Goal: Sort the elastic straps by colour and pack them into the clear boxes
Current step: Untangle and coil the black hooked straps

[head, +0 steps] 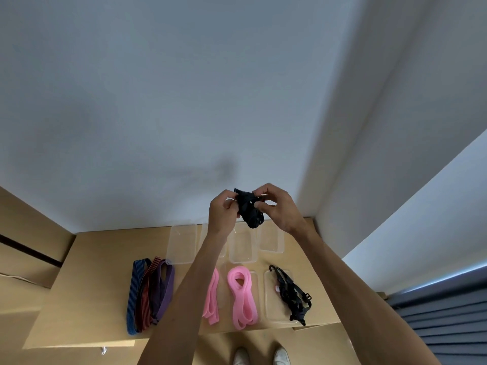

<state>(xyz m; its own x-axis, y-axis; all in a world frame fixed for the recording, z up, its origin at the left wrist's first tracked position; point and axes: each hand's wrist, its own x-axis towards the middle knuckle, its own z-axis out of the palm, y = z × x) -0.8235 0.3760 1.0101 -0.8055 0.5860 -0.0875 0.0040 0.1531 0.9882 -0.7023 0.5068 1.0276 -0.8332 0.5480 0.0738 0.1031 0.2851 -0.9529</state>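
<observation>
Both hands are raised above the cardboard surface [100, 293] and hold a bunched black elastic strap [250, 210] between them. My left hand [222, 213] grips its left side, and my right hand [276, 206] pinches its upper right part. Below, several clear boxes [183, 245] stand in a row at the back. Two pink straps [241, 296] lie in front of them, the left one partly hidden by my left forearm. A tangle of black straps [292, 295] lies on a clear lid or box at the right. Blue, red and purple straps [150, 291] lie together at the left.
A pale wall rises straight behind the boxes, with a corner at the right. Other cardboard boxes [29, 233] stand to the left. My white shoes [261, 356] show below the front edge. A grey slatted surface [445, 320] lies at the lower right.
</observation>
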